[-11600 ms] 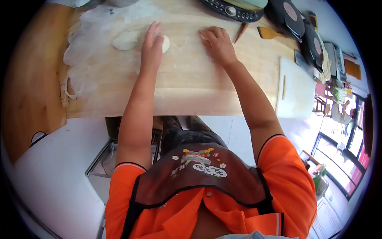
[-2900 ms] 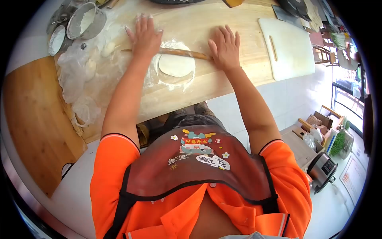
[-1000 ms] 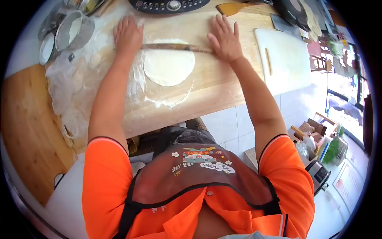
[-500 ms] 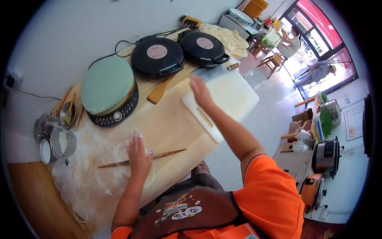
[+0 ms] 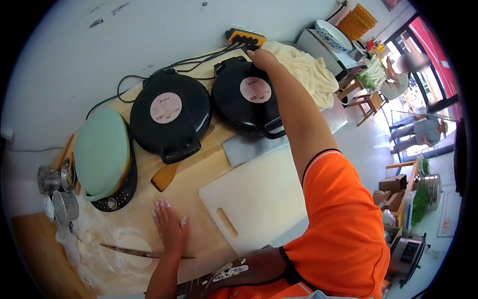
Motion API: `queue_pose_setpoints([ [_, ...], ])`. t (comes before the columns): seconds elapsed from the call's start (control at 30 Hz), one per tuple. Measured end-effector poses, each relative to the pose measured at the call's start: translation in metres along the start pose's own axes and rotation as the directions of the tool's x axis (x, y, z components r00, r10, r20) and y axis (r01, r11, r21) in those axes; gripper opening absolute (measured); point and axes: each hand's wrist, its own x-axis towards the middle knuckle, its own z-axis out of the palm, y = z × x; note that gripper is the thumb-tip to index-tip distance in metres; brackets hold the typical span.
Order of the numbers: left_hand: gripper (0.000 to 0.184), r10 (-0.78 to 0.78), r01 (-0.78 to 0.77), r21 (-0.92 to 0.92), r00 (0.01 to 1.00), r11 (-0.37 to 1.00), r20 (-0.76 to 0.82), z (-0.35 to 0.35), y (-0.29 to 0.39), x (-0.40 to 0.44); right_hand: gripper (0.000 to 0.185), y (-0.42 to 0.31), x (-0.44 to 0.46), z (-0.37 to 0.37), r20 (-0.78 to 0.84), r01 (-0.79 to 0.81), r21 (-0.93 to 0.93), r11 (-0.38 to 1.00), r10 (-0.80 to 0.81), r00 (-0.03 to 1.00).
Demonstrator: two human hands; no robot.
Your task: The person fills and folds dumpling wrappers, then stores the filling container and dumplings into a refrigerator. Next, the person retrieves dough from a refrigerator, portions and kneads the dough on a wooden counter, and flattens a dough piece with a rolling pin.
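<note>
My left hand [image 5: 172, 226] lies flat on the wooden table [image 5: 199, 164], its floury fingers spread and holding nothing. Under that wrist runs a thin tapered rolling pin [image 5: 119, 248], resting across a flat round of dough [image 5: 137, 241]. My right hand [image 5: 263, 59] reaches past the rear of the right black electric griddle [image 5: 229, 94], between a power strip [image 5: 245, 37] and a cream cloth [image 5: 306, 70]. Most of its fingers are hidden, so its grip does not show. A second black griddle [image 5: 189, 104] sits to the left, lid down.
A green-lidded cooker [image 5: 102, 149] stands left, near metal bowls [image 5: 65, 207]. A wooden spatula [image 5: 164, 177], a white cutting board [image 5: 259, 194] and a broad metal blade [image 5: 244, 149] lie in front of the griddles. Cables run along the wall. Two people are near the doorway.
My right hand has moved from above the cutting board to behind the right griddle. My left hand has gone from over the rolling pin to flat on the table. The view has shifted.
</note>
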Motion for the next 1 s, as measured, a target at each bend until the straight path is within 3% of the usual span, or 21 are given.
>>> queue_pose_setpoints([
  [0.13,0.08,-0.003,0.003,0.019,1.0,1.0,0.003,0.002,0.0,0.006,0.072,-0.006,0.035,0.028,0.116,-0.045,0.026,0.999,0.042,0.992],
  [0.27,0.082,-0.01,0.009,0.028,1.0,1.0,0.011,0.001,0.0,0.004,0.074,-0.015,0.047,0.026,0.245,0.042,0.03,0.999,-0.048,0.968],
  [0.37,0.082,0.022,-0.022,0.043,1.0,0.999,-0.009,0.006,-0.004,0.003,0.074,-0.016,0.057,0.026,0.306,0.021,0.038,0.999,-0.032,0.951],
  [0.5,0.082,-0.011,0.011,0.028,1.0,1.0,0.014,0.001,0.0,0.005,0.074,-0.027,0.059,0.028,0.306,0.02,-0.049,0.999,-0.004,0.952],
  [0.8,0.081,-0.001,0.001,0.026,1.0,1.0,0.007,0.0,-0.003,0.004,0.068,-0.036,0.053,0.021,0.329,-0.001,-0.055,0.998,0.019,0.944],
  [1.0,0.081,-0.006,0.006,0.021,1.0,1.0,0.021,-0.003,-0.001,0.006,0.07,-0.028,0.051,0.024,0.297,-0.094,0.036,0.995,0.079,0.952],
])
